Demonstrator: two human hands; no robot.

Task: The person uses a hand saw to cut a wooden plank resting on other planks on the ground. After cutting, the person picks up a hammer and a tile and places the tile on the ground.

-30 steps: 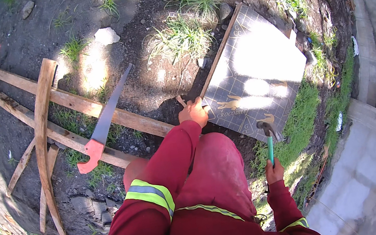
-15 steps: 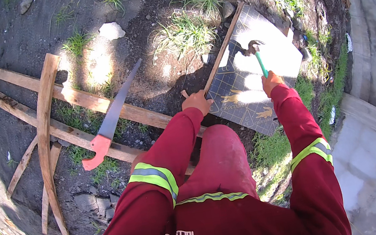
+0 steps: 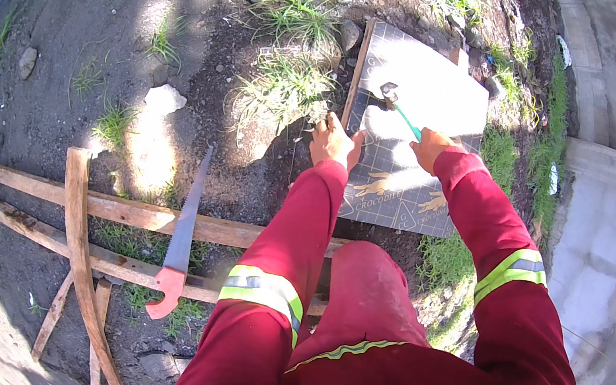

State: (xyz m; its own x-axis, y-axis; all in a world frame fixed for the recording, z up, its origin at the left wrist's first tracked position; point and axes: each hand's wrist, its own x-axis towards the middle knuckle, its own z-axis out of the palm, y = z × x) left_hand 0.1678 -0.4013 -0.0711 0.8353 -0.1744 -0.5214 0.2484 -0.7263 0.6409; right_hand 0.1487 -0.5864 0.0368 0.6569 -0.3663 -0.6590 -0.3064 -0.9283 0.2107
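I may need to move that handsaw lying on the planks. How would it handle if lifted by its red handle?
The handsaw has a long thin blade, so it would probably flex and feel tip-heavy. Resting loose across the wooden planks, it likely slides easily if pushed.

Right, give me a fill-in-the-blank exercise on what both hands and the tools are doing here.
1. The right hand grips a green-handled ____.
2. The left hand rests at the edge of the dark gridded panel, on the thin wooden ____ along it.
3. The hand saw with the red handle lies across the long wooden ____ on the ground.
4. Both sleeves are ____ with yellow reflective bands.

Missing words: hammer; strip; planks; red
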